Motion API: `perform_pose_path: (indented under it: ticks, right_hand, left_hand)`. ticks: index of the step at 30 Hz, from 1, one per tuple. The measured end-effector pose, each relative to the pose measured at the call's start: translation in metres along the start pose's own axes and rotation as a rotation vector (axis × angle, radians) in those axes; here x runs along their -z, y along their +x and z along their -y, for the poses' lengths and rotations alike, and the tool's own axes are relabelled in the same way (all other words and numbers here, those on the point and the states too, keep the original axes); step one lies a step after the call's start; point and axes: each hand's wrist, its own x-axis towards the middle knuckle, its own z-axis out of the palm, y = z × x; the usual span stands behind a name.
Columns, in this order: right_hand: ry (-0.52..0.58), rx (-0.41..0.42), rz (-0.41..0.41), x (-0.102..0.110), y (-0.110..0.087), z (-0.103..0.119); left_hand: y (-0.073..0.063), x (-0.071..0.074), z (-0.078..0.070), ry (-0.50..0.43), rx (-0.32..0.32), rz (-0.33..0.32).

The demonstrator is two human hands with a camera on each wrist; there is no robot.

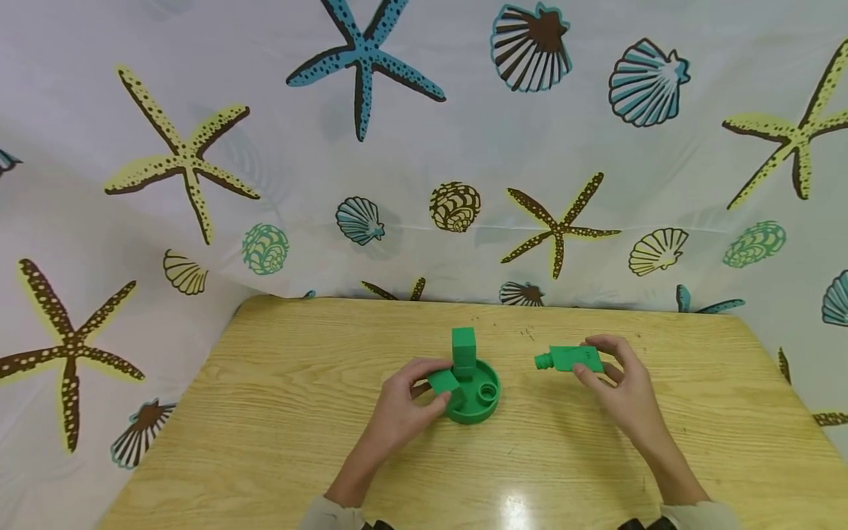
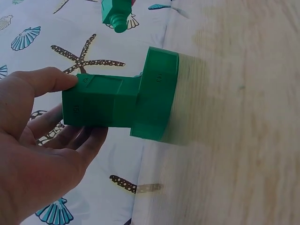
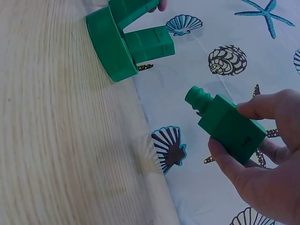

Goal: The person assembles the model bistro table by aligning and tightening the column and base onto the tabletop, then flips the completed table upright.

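Note:
On the table stands a round green base [image 1: 472,419] with a raised rim and a threaded socket [image 1: 486,392] at its right side. Two green blocks rise from it: a tall rectangular one [image 1: 464,346] at the back, and a left block [image 2: 105,101] that my left hand [image 1: 404,401] grips by its top between thumb and fingers. To the right, apart from the base, my right hand [image 1: 623,383] holds a green rectangular block with a threaded screw end [image 3: 234,131] above the table. Its thread points left toward the base.
The wooden table [image 1: 298,397] has a pale grain and runs back to a white cloth [image 1: 411,162] printed with starfish and shells. That cloth hangs behind the table and along its sides.

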Motion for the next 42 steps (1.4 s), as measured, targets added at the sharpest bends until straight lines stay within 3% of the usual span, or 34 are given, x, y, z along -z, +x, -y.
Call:
perform_pose_path:
  ticks: [5,12,27,42]
  right_hand:
    - [0.039,0.044,0.016,-0.01,0.004,0.003]
    - [0.052,0.123,0.02,-0.027,0.009,0.004]
    - [0.116,0.142,0.002,-0.059,0.01,0.009]
    - [0.119,0.106,0.059,-0.084,0.004,0.001]
  left_hand:
    - [0.0,0.001,0.002,-0.013,-0.006,-0.027]
    - [0.0,0.004,0.007,-0.081,0.008,-0.017]
    - [0.001,0.006,0.01,-0.175,-0.011,0.034]
    - [0.002,0.004,0.015,-0.164,-0.051,0.02]
